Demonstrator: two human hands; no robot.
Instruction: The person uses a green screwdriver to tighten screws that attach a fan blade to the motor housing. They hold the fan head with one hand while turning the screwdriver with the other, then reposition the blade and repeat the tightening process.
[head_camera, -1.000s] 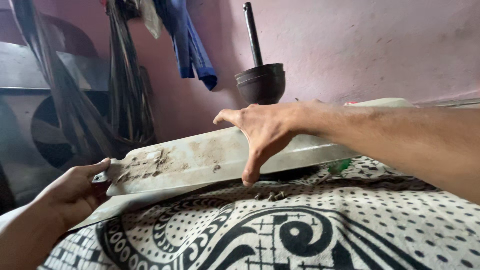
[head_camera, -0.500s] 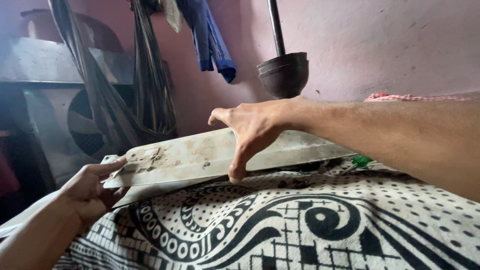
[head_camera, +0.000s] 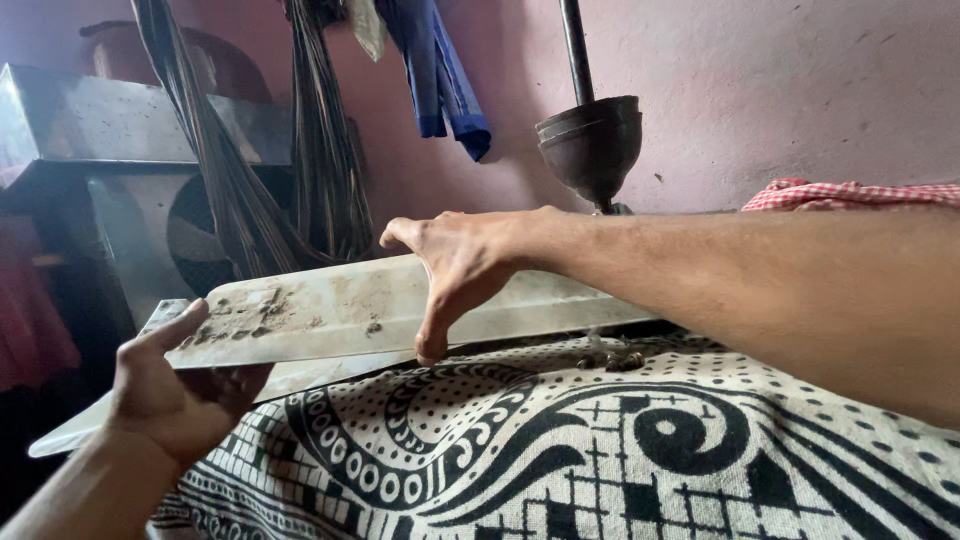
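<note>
A long, dirty white fan blade (head_camera: 330, 315) lies across a black-and-white patterned cloth (head_camera: 560, 450), its wide end sticking out to the left. My left hand (head_camera: 185, 385) holds that wide end from below, thumb on top. My right hand (head_camera: 455, 270) grips the blade's middle, fingers over the far edge and thumb on the near edge. A second pale blade (head_camera: 90, 425) shows beneath the first.
A dark fan motor cup on a rod (head_camera: 590, 140) stands by the pink wall. Dark straps (head_camera: 250, 200) and a blue garment (head_camera: 440, 70) hang behind. A metal cabinet (head_camera: 90, 130) is at left, a red checked cloth (head_camera: 850, 193) at right, small screws (head_camera: 615, 358) on the patterned cloth.
The blade has slid to the left with both hands. My left hand has shifted further under the wide end. The view has panned left.
</note>
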